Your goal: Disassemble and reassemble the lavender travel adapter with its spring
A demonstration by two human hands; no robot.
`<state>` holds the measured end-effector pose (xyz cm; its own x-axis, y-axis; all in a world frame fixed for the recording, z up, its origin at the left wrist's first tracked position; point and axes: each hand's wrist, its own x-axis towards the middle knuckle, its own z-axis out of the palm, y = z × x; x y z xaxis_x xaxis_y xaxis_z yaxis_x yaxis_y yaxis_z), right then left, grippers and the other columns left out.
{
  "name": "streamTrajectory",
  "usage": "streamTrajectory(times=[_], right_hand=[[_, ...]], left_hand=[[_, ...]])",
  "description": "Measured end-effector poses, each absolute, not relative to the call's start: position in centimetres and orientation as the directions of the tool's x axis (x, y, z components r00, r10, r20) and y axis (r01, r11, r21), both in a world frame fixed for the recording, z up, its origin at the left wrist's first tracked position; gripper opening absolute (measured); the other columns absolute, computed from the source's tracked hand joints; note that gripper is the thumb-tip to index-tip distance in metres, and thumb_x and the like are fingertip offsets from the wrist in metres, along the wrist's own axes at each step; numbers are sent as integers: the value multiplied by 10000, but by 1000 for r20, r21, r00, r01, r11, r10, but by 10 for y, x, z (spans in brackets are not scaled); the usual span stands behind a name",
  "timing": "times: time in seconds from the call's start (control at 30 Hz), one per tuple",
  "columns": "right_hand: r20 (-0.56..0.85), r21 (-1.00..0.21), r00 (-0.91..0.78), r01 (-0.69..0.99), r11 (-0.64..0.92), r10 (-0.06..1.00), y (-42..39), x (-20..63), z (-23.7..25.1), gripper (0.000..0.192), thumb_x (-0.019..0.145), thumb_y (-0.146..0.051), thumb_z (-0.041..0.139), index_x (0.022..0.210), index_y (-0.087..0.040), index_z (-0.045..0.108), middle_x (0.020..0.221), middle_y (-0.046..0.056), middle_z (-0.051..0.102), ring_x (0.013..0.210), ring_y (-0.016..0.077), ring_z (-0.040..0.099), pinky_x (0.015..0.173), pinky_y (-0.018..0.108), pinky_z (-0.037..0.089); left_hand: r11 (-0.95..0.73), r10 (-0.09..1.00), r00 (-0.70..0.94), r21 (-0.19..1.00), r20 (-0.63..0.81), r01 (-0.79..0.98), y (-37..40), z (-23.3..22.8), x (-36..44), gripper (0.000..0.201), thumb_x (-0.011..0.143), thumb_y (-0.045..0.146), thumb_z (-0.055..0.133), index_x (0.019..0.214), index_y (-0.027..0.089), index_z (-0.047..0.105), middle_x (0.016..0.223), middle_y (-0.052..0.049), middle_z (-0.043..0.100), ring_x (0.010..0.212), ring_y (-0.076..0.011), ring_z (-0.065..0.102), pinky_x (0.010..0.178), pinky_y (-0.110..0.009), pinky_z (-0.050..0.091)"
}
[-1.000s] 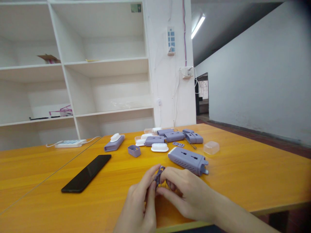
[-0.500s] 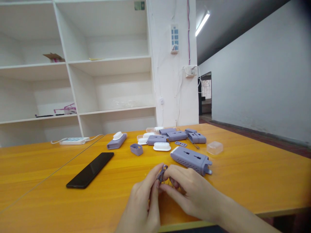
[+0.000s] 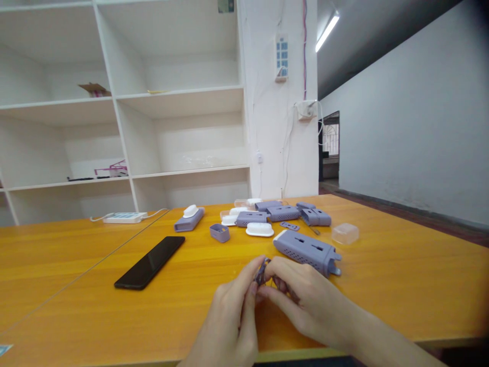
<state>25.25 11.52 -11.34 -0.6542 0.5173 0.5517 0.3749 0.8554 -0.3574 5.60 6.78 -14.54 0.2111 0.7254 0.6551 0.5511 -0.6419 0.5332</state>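
Both hands meet low at the near edge of the desk (image 3: 401, 285). The left hand (image 3: 229, 326) and the right hand (image 3: 305, 306) pinch one small purple part (image 3: 262, 272) between them; the fingers (image 3: 250, 298) are closed on it from either side, and most of the part is hidden under them, so its shape cannot be made out. It appears to be a piece of the same purple plastic as the cases on the desk, and the work on it looks to be in the middle: the part is in hand, off the desk, and not joined to anything visible.

Just beyond the right fingers lies a large purple case (image 3: 305, 251) with slots and a clip at its end, apart from the hands. Farther off sit more purple cases (image 3: 282, 212), a white cap (image 3: 260, 230), a small purple cup (image 3: 220, 232) and a clear box (image 3: 345, 233). Well to the left of the fingers lies a black phone (image 3: 151, 261), and beyond it a power strip (image 3: 124, 217). White shelves (image 3: 126, 102) stand behind. Nothing lies between the hands and the large case.
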Motion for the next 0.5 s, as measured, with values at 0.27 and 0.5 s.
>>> streamTrajectory(times=[0.27, 0.5], right_hand=[[571, -361, -634, 377, 853, 522, 116, 252, -115, 57, 1025, -202, 547, 986, -216, 587, 938, -10, 653, 808, 155, 589, 721, 294, 406], [579, -323, -632, 402, 857, 515, 115, 251, -115, 58, 1012, -177, 529, 970, -206, 557, 928, 10, 639, 794, 167, 585, 687, 311, 401]], left_hand=[[-655, 707, 171, 546, 686, 521, 64, -143, 57, 479, 1028, 202, 465, 1483, 351, 499, 1400, -12, 669, 1214, -224, 672, 1040, -368, 571], [-662, 731, 187, 616, 656, 427, 70, -150, 55, 499, 1022, 202, 466, 1506, 323, 485, 1399, -70, 648, 1244, -258, 647, 1057, -435, 566]])
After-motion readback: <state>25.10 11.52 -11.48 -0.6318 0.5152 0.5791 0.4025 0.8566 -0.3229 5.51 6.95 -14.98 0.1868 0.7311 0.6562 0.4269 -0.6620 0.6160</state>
